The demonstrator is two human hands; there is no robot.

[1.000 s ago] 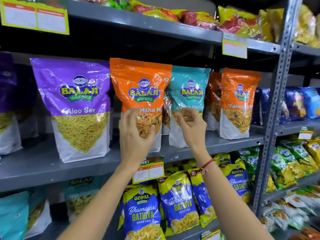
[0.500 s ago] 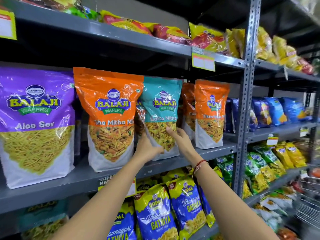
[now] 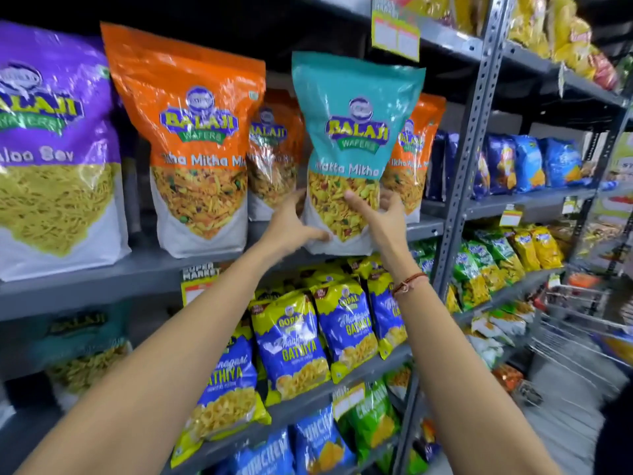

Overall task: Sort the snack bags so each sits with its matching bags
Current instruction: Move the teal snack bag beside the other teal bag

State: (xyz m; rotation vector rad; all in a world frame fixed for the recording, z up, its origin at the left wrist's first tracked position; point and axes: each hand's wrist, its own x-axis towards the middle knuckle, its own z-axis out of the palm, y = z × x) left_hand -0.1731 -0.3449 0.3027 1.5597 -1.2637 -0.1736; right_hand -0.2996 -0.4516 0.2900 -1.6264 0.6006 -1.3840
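Teal bag (image 3: 354, 132): reading "BALAJI WAFERS", "Mitha"
Left hand (image 3: 291, 228): fingers gripping its lower left edge
Right hand (image 3: 380, 217): fingers clamping its lower right

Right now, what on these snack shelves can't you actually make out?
- Head view: the orange bag behind is half covered by the front orange bag and teal bag.
- The purple bag is cut by the left edge.
- The price tag print is blurred.
- Right hand fingers hide behind the teal bag.
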